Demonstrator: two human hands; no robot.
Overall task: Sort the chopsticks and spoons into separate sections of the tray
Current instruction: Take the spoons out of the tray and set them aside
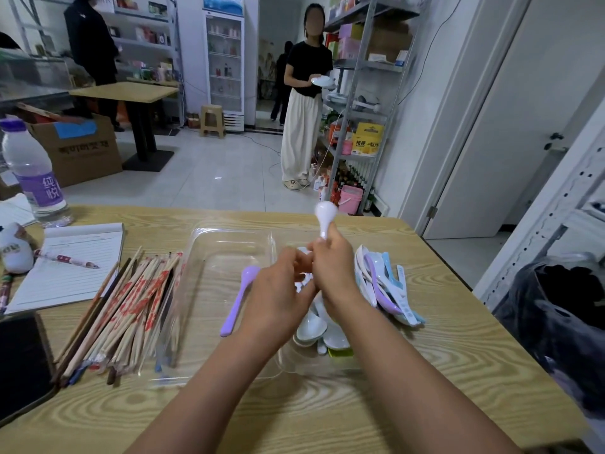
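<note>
A clear plastic tray lies on the wooden table. My right hand grips the handle of a white spoon, its bowl pointing up. My left hand holds a purple spoon over the tray, fingers curled and touching the right hand. White spoons lie in the tray's right section. A pile of wrapped chopsticks rests left of the tray. More spoons, white, purple and blue, lie right of the tray.
A notepad with a pen, a water bottle and a dark phone sit at the left. A black bag hangs at the right. A person holding a plate stands beyond the table by metal shelves.
</note>
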